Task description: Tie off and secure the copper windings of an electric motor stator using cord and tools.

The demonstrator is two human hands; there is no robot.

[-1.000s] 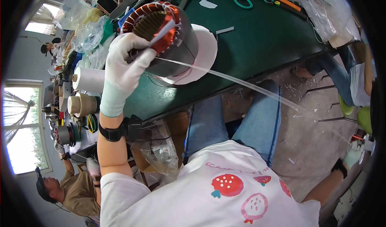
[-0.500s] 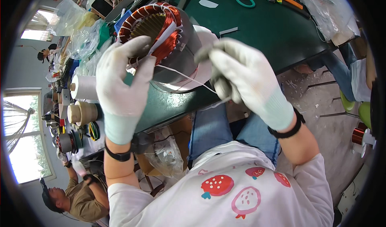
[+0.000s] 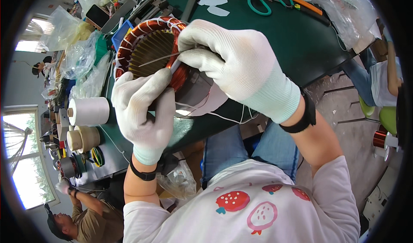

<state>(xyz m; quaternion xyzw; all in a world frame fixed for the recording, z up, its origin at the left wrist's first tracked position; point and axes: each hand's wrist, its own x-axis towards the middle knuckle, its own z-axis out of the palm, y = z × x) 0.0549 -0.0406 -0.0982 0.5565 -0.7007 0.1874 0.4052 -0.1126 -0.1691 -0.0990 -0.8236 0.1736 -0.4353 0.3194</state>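
A motor stator (image 3: 198, 84) with a grey housing stands tilted on the green table. Its copper winding (image 3: 121, 49) is bound round with white cord (image 3: 226, 118), and a loop of this cord hangs toward my lap. My gloved right hand (image 3: 232, 58) is closed, pinching a thin metal needle (image 3: 157, 60) that points left across the stator's opening. My gloved left hand (image 3: 144, 107) grips the near side of the winding, index finger along its edge. That hand hides part of the winding.
White thread spools (image 3: 89, 111) and a beige tape roll (image 3: 88, 138) stand at left. Green-handled scissors (image 3: 260, 5), an orange-handled tool (image 3: 306, 4) and plastic bags (image 3: 340, 10) lie at the far right. A co-worker (image 3: 88, 217) sits lower left, another person (image 3: 380, 77) at right.
My right hand has moved left and up to the winding, and the needle now shows across the opening. My left hand has dropped lower against the winding. The cord now hangs in a loop.
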